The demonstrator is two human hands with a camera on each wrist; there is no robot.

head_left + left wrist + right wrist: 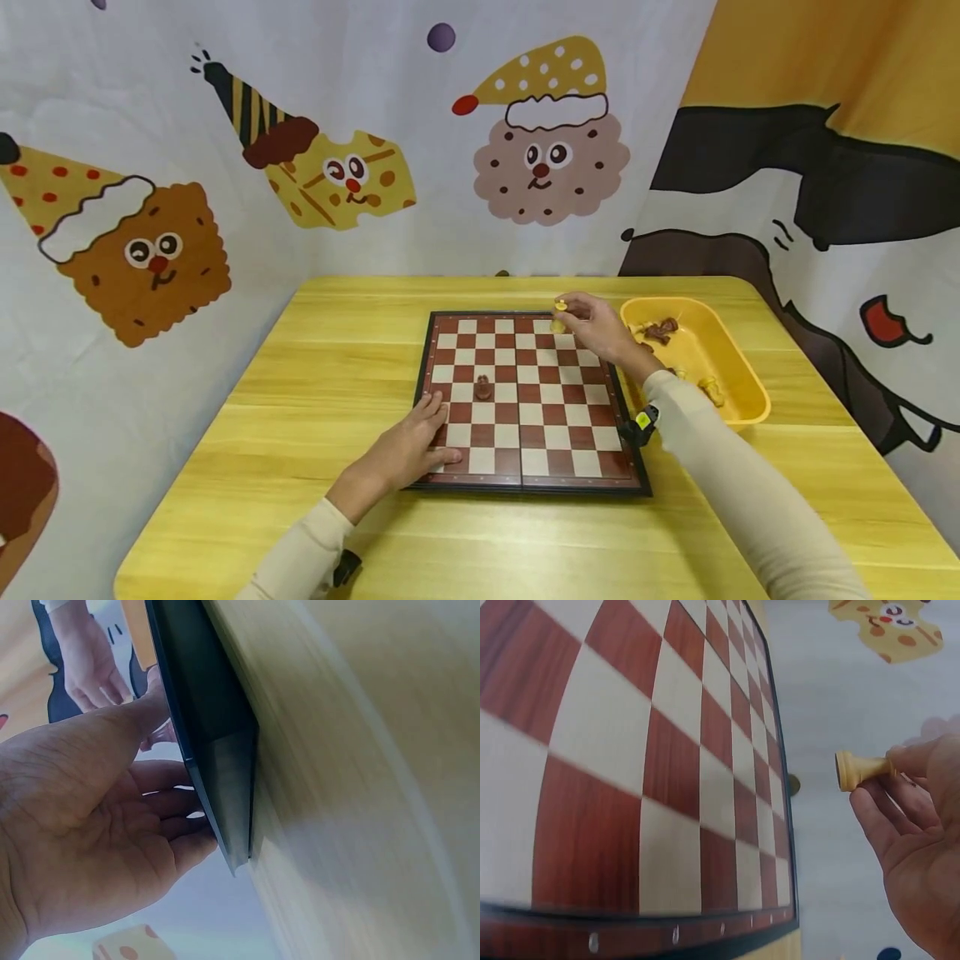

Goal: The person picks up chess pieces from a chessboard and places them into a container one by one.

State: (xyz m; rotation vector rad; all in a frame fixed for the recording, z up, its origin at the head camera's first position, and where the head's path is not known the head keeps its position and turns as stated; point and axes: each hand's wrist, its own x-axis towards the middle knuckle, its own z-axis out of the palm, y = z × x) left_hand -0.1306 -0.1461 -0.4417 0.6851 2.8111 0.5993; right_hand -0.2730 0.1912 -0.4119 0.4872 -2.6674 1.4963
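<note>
My right hand pinches a pale yellow chess piece between thumb and fingers, above the far edge of the chessboard. In the right wrist view its round base faces away from the hand and the fingers cover its other end. My left hand rests on the board's front left corner, its fingers spread over the rim and outer squares. From the left wrist view, that hand touches the raised dark edge of the board. One reddish-brown chess piece stands on the left half, beyond the left fingertips.
To the right of the board sits a yellow plastic tub holding several brown chess pieces and yellow ones. Board and tub stand on a wooden table. A cartoon-printed cloth hangs behind the table.
</note>
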